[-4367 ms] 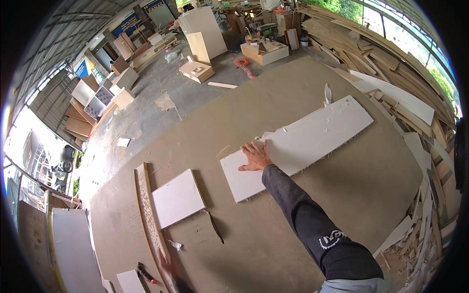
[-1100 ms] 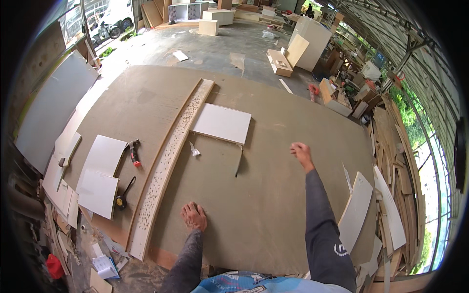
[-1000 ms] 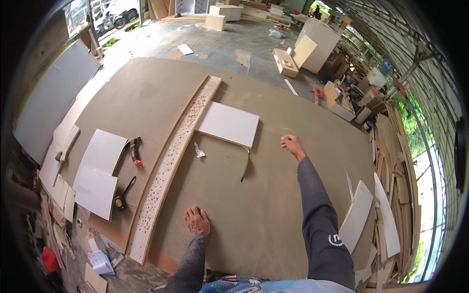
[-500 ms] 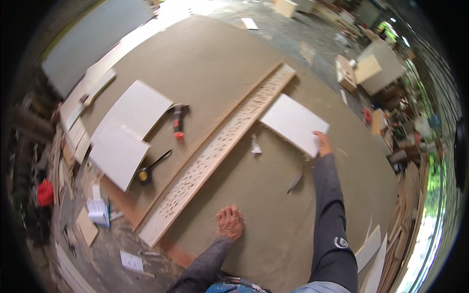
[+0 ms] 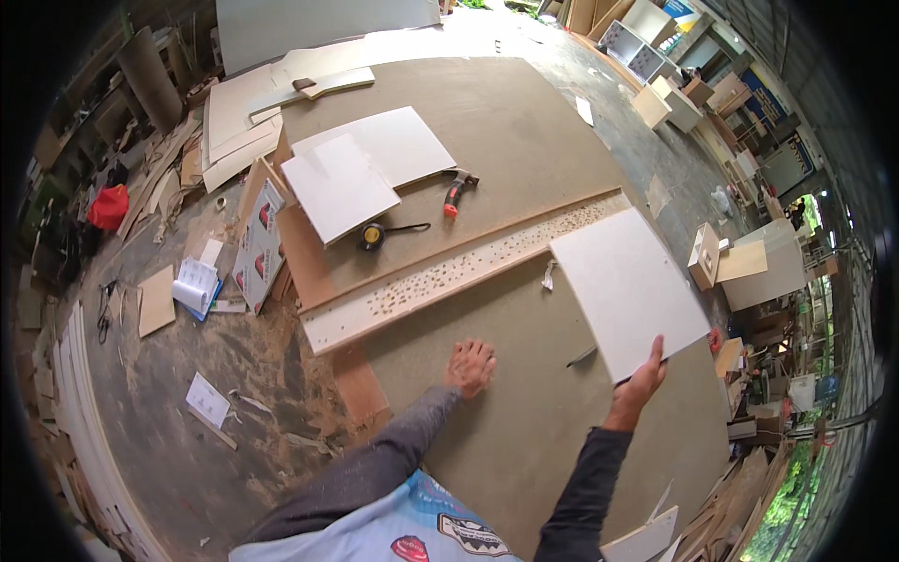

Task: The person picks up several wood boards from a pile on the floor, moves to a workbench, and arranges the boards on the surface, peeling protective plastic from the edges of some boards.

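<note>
My right hand (image 5: 641,382) grips the near edge of a rectangular white panel (image 5: 629,290), thumb on top. The panel's far left corner lies by the right end of a long, narrow wooden piece (image 5: 468,268) with raised edges, its pale face dotted with brown specks. My left hand (image 5: 470,368) rests on the brown tabletop (image 5: 510,412) with its fingers spread, holding nothing. Between the hands lies a thin dark pointed tool (image 5: 582,357), its kind unclear. A crumpled white scrap (image 5: 549,274) sits beside the panel's left edge.
Past the long piece lie a hammer (image 5: 453,199) with a red-tipped handle, a black-and-yellow tape measure (image 5: 372,236) and two overlapping white panels (image 5: 346,178). Wood scraps, papers and a clipboard (image 5: 197,286) litter the floor at left. Boxes (image 5: 704,256) stand at right.
My view has swung, so the tabletop appears turned. The white panel in my right hand looks larger and seems raised toward me. My left hand stays on the tabletop.
</note>
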Demonstrator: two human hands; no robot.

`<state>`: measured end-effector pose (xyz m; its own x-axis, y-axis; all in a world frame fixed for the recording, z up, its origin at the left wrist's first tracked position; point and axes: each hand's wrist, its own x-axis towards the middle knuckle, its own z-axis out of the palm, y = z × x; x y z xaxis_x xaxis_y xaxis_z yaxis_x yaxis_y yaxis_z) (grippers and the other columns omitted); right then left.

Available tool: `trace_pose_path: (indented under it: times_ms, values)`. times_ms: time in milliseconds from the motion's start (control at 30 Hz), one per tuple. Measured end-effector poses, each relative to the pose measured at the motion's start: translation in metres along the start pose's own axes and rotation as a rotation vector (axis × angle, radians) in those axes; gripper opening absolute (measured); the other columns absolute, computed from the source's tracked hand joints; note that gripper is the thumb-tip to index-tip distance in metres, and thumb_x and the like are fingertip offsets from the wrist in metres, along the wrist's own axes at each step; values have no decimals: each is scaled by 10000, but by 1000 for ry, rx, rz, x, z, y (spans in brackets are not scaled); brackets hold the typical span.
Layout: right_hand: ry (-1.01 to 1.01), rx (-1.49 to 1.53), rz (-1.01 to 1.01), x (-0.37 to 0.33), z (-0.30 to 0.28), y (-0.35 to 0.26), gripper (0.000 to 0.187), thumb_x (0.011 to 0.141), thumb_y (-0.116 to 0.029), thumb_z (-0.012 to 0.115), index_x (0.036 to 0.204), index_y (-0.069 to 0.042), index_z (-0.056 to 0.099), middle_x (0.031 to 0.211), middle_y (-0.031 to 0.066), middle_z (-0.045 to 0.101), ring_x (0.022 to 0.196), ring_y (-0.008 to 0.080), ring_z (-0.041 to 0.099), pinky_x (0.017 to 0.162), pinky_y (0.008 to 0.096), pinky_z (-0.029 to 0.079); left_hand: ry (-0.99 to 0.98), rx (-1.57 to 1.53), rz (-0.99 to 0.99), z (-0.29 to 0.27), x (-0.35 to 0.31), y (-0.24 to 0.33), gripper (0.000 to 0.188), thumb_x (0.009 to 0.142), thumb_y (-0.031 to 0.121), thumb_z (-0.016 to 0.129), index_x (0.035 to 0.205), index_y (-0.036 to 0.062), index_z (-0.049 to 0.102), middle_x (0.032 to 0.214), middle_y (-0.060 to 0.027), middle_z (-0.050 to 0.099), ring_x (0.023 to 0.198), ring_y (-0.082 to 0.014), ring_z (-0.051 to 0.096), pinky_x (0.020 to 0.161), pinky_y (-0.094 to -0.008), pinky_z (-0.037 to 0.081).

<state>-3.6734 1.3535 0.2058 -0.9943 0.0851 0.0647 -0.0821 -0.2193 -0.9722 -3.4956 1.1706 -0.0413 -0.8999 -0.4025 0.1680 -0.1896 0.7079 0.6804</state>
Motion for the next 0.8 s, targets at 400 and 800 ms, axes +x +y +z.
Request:
trace_pose_path:
  times_ms: [400, 800]
  values:
    - [-22, 165, 369, -286, -45, 83, 492, 1043, -408, 597, 1224, 50, 596, 1182, 118, 662, 1016, 210, 666, 839, 350, 576, 84, -1674, -601, -192, -137, -26, 567, 1049, 540, 404, 1222, 43, 613, 1053, -134, 717, 976, -307, 699, 861, -446, 534]
    - [-45, 297, 522, -354, 72, 149, 491, 1063, -412, 554, 1261, 35, 600, 1208, 115, 675, 1060, 222, 672, 888, 362, 571, 719, -1303, -730, -369, 22, -381, 268, 984, 300, 622, 1129, 76, 651, 889, -60, 697, 779, -214, 661, 722, -363, 524]
